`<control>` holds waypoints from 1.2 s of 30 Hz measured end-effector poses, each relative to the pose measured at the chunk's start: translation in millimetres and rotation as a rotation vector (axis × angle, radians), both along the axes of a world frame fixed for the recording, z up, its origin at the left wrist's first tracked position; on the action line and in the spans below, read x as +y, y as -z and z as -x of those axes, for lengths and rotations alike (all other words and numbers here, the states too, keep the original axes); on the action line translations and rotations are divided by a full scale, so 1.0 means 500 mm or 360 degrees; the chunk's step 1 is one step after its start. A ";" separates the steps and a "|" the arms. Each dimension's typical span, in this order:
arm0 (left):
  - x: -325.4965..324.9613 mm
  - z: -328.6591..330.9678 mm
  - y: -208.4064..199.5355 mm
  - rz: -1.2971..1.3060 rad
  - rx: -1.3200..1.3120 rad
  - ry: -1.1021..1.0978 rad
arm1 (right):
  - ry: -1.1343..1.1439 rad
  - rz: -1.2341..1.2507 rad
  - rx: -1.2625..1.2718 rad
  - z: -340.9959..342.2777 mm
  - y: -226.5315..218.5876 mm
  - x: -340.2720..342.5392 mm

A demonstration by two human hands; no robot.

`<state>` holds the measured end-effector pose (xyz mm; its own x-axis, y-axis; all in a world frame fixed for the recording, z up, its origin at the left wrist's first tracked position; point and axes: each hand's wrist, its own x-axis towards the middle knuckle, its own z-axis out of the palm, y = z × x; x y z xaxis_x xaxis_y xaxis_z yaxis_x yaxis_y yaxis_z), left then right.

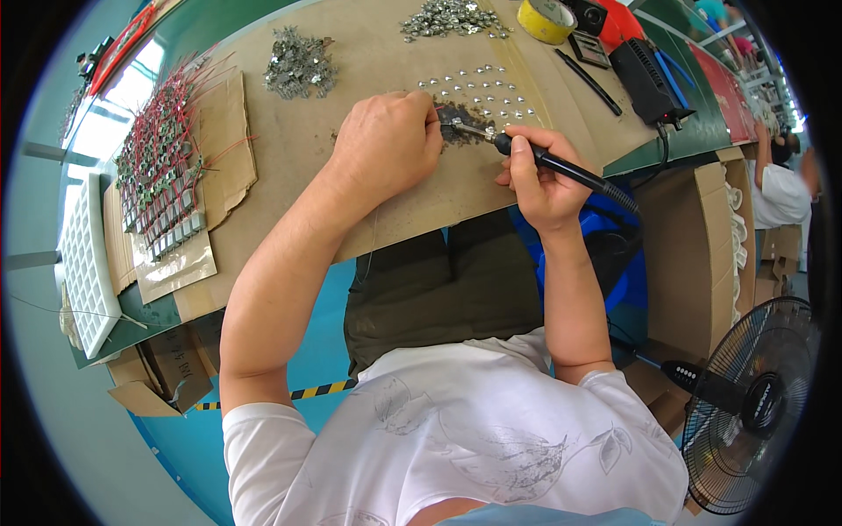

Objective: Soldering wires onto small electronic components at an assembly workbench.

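My right hand [553,188] grips a black-handled soldering iron [570,168], its metal tip pointing left over a dark, scorched patch [460,118] on the brown work surface. Close to that tip, my left hand [390,140] is closed, fingertips pinched together; what they hold is hidden. A thin wire [374,230] hangs below my left wrist. Just beyond the hands, small shiny metal pieces [478,86] stand in loose rows. Farther back lie a heap of flat metal parts [300,63] and a second heap of small metal pieces [449,17].
At left, circuit boards with red wires [162,153] lie by cardboard and a white gridded tray [86,263]. Back right hold a yellow tape roll [545,21], a black stick [588,81] and a black box [647,83]. Lower right are a carton [688,237] and a fan [761,403].
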<state>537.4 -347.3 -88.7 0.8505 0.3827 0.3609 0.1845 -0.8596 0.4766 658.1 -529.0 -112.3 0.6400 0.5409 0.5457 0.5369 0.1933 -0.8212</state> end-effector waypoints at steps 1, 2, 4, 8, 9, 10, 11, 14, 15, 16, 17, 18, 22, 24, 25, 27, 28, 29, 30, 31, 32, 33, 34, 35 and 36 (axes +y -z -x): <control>0.000 0.000 0.001 0.0001 -0.0007 0.0004 | 0.0001 0.0000 0.0001 0.000 0.000 0.000; 0.000 0.000 0.001 0.0001 -0.0006 0.0005 | 0.0003 0.0002 0.0007 0.000 0.000 0.000; -0.001 0.000 0.001 -0.0010 -0.0016 0.0010 | 0.0007 0.0003 0.0014 -0.001 0.001 -0.001; -0.002 -0.003 0.003 -0.0032 -0.0005 0.0004 | 0.0001 -0.0008 0.0019 0.000 0.001 0.001; -0.003 -0.003 0.003 -0.0024 0.0004 0.0004 | 0.0003 -0.0013 0.0029 -0.001 0.000 0.002; -0.004 -0.004 0.002 -0.0015 0.0014 0.0005 | 0.0004 -0.0014 0.0029 -0.001 0.000 0.001; -0.004 -0.005 0.003 -0.0017 0.0013 0.0006 | 0.0006 -0.0010 0.0029 0.000 0.000 0.001; -0.005 -0.004 0.004 -0.0020 -0.0008 0.0008 | 0.0003 0.0001 0.0026 -0.001 -0.001 0.000; -0.004 -0.004 0.005 -0.0018 -0.0022 0.0009 | -0.0002 0.0011 0.0023 -0.002 -0.002 -0.001; -0.004 -0.003 0.004 -0.0016 -0.0036 0.0009 | 0.0000 0.0010 0.0022 -0.001 -0.001 -0.002; -0.005 -0.002 0.003 -0.0018 -0.0037 0.0011 | -0.0016 -0.0035 0.0114 0.000 0.001 -0.004; -0.006 -0.002 0.000 0.0121 -0.0078 -0.0016 | -0.0031 -0.0079 0.0207 0.001 0.002 -0.005; -0.004 -0.003 -0.009 0.0451 -0.0259 -0.0157 | -0.0069 -0.0146 0.0308 0.002 0.000 -0.003; -0.006 0.000 -0.027 0.0519 -0.0204 -0.0172 | -0.0090 -0.0142 0.0332 0.000 0.001 -0.003; -0.005 0.002 -0.032 0.0586 -0.0149 -0.0187 | -0.0090 -0.0142 0.0333 0.000 0.000 -0.003; 0.002 0.002 -0.023 0.0453 -0.0189 -0.0139 | -0.0085 -0.0138 0.0392 0.001 -0.003 -0.004; 0.006 0.002 -0.018 0.0320 -0.0229 -0.0090 | -0.0084 -0.0140 0.0392 0.001 -0.003 -0.003; 0.007 0.004 -0.014 0.0319 -0.0229 -0.0090 | -0.0092 -0.0135 0.0376 0.000 -0.002 -0.003; 0.008 0.005 -0.009 0.0165 -0.0179 -0.0091 | -0.0102 -0.0130 0.0361 0.000 -0.001 -0.002; 0.008 0.006 -0.008 0.0011 -0.0128 -0.0092 | -0.0103 -0.0132 0.0363 -0.001 -0.002 -0.001; 0.005 0.006 -0.009 0.0010 -0.0127 -0.0092 | -0.0096 -0.0120 0.0314 -0.001 -0.002 -0.001; -0.002 0.006 -0.012 -0.0110 -0.0045 -0.0110 | -0.0087 -0.0107 0.0266 -0.001 -0.002 0.000; -0.006 0.005 -0.014 -0.0229 0.0037 -0.0128 | -0.0085 -0.0108 0.0266 -0.001 -0.002 0.000; -0.007 0.003 -0.015 -0.0230 0.0037 -0.0127 | -0.0071 -0.0084 0.0250 0.000 -0.002 -0.001; -0.008 0.002 -0.016 -0.0252 0.0096 -0.0117 | -0.0057 -0.0060 0.0234 0.000 -0.002 -0.001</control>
